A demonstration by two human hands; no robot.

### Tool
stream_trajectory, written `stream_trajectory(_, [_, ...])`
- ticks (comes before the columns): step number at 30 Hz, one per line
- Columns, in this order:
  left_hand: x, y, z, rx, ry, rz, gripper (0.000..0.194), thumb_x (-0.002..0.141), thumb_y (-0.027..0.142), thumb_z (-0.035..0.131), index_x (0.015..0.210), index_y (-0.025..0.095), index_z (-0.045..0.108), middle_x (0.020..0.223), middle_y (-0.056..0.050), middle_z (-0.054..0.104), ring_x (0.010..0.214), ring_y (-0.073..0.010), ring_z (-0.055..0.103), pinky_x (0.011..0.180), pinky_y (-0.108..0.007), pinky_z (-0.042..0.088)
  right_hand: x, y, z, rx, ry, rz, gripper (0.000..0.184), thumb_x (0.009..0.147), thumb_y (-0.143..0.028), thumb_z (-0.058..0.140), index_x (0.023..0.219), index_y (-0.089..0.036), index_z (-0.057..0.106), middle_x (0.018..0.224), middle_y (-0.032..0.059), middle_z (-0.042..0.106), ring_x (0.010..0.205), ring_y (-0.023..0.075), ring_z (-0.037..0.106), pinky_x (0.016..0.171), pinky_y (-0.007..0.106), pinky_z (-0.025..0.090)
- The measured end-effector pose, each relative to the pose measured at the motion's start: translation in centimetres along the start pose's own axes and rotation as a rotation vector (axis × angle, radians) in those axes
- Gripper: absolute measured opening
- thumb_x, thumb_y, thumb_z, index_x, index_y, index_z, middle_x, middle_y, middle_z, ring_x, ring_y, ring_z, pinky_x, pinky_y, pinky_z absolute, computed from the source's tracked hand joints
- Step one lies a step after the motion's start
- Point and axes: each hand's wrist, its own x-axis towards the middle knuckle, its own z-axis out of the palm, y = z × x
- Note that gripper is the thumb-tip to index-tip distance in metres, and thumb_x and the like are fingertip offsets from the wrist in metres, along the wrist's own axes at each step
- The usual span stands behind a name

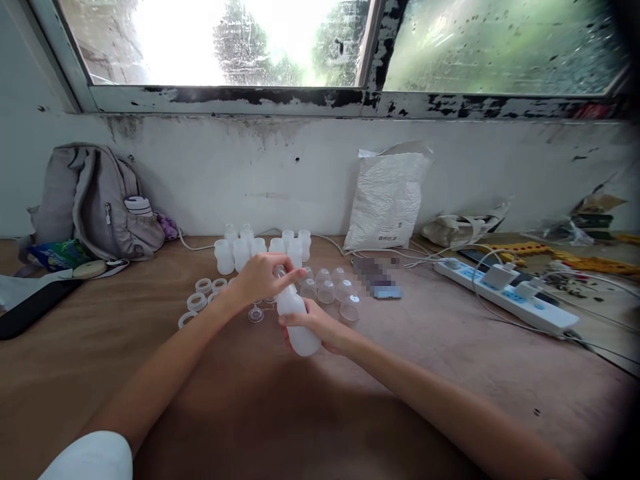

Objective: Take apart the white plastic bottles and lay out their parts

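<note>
A translucent white baby bottle (302, 339) is held tilted above the table, its top leaning away to the left. My right hand (320, 325) is wrapped round the bottle's body. At the upper end, my left hand (263, 279) has its fingers closed round the bottle's top, which they partly hide. Behind my hands stand several white bottle bodies (242, 255). Left of them lie several white screw rings (197, 302), partly behind my left forearm. Several clear dome caps (326, 291) sit to the right. A small clear round piece (256, 313) lies just below my left hand.
A grey backpack (95, 200) leans on the wall at left, near a black case (37, 308). A white mailing bag (387, 199) stands at the back. Rightward are a partly blurred phone (387, 292) and a power strip (505, 297) with trailing cables.
</note>
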Motion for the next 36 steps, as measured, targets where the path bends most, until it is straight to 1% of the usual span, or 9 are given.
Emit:
stream_trajectory(3, [-0.1, -0.8, 1.3, 0.107, 0.011, 0.029, 0.038, 0.081, 0.032, 0.041, 0.049, 0.013, 0.049, 0.045, 0.003, 0.045, 0.044, -0.007, 0.037, 0.046, -0.021, 0.028, 0.2, 0.3, -0.3, -0.035, -0.012, 0.029, 0.025, 0.065, -0.03, 0.063, 0.078, -0.017, 0.046, 0.059, -0.0008, 0.055, 0.048, 0.0118, 0.053, 0.041, 0.023, 0.042])
stream_trajectory(6, [-0.1, -1.5, 2.0, 0.027, 0.045, -0.048, 0.037, 0.082, 0.026, 0.036, 0.049, 0.013, 0.047, 0.046, 0.003, 0.046, 0.045, -0.0071, 0.039, 0.046, -0.02, 0.028, 0.5, 0.6, -0.5, -0.066, 0.006, 0.028, 0.026, 0.063, -0.029, 0.064, 0.078, -0.017, 0.046, 0.058, -0.0009, 0.055, 0.047, 0.012, 0.053, 0.04, 0.023, 0.042])
stream_trajectory(12, [-0.2, -1.7, 2.7, -0.013, 0.123, -0.188, 0.035, 0.081, 0.027, 0.035, 0.051, 0.014, 0.047, 0.047, 0.003, 0.047, 0.047, -0.0088, 0.042, 0.047, -0.021, 0.028, 0.6, 0.3, -0.7, -0.133, 0.051, 0.003, 0.024, 0.063, -0.027, 0.063, 0.078, -0.016, 0.048, 0.06, -0.0014, 0.055, 0.047, 0.0108, 0.052, 0.041, 0.023, 0.043])
stream_trajectory(18, [-0.6, -1.1, 2.0, 0.155, 0.1, 0.032, 0.031, 0.083, 0.025, 0.033, 0.056, 0.015, 0.044, 0.055, 0.001, 0.048, 0.051, -0.0093, 0.042, 0.051, -0.022, 0.03, 0.4, -0.7, -1.4, -0.309, 0.043, -0.014, 0.026, 0.061, -0.025, 0.064, 0.081, -0.016, 0.05, 0.06, -0.0021, 0.055, 0.048, 0.0097, 0.051, 0.042, 0.02, 0.039])
stream_trajectory(20, [-0.5, -1.1, 1.7, 0.18, 0.081, 0.066, 0.03, 0.082, 0.025, 0.034, 0.055, 0.015, 0.043, 0.055, 0.001, 0.047, 0.051, -0.0092, 0.041, 0.051, -0.022, 0.03, 0.3, -1.0, -1.4, -0.352, 0.059, -0.033, 0.025, 0.062, -0.025, 0.064, 0.081, -0.016, 0.051, 0.061, -0.002, 0.055, 0.049, 0.0094, 0.051, 0.043, 0.02, 0.039])
stream_trajectory(26, [0.2, -2.0, 1.5, -0.113, 0.0, -0.1, 0.036, 0.082, 0.028, 0.034, 0.051, 0.014, 0.046, 0.047, 0.003, 0.04, 0.046, -0.0082, 0.037, 0.046, -0.02, 0.028, 0.1, -1.1, -1.0, -0.19, -0.047, 0.072, 0.026, 0.063, -0.029, 0.063, 0.081, -0.017, 0.047, 0.062, -0.0008, 0.055, 0.049, 0.0116, 0.053, 0.041, 0.021, 0.041])
stream_trajectory(30, [0.3, -2.4, 2.0, -0.239, -0.045, -0.201, 0.037, 0.082, 0.032, 0.033, 0.052, 0.014, 0.047, 0.048, 0.003, 0.041, 0.046, -0.0085, 0.037, 0.044, -0.02, 0.029, 0.3, -0.7, -1.2, -0.098, -0.087, 0.08, 0.028, 0.062, -0.028, 0.063, 0.08, -0.017, 0.045, 0.061, -0.001, 0.055, 0.048, 0.0112, 0.052, 0.042, 0.021, 0.041])
stream_trajectory(33, [0.1, -2.2, 2.3, -0.084, 0.027, -0.169, 0.036, 0.082, 0.03, 0.033, 0.053, 0.015, 0.047, 0.049, 0.002, 0.045, 0.048, -0.0097, 0.041, 0.047, -0.021, 0.03, 0.5, -0.5, -1.7, -0.182, -0.036, 0.068, 0.028, 0.062, -0.027, 0.062, 0.082, -0.017, 0.046, 0.061, -0.002, 0.055, 0.048, 0.0107, 0.052, 0.042, 0.021, 0.04])
stream_trajectory(36, [-0.1, -1.8, 2.3, 0.115, 0.11, -0.071, 0.032, 0.083, 0.026, 0.033, 0.057, 0.015, 0.049, 0.055, 0.0, 0.051, 0.053, -0.0109, 0.045, 0.053, -0.023, 0.031, 0.6, -0.7, -2.1, -0.364, 0.06, -0.028, 0.026, 0.061, -0.026, 0.063, 0.081, -0.016, 0.049, 0.062, -0.002, 0.055, 0.05, 0.0101, 0.051, 0.044, 0.02, 0.038])
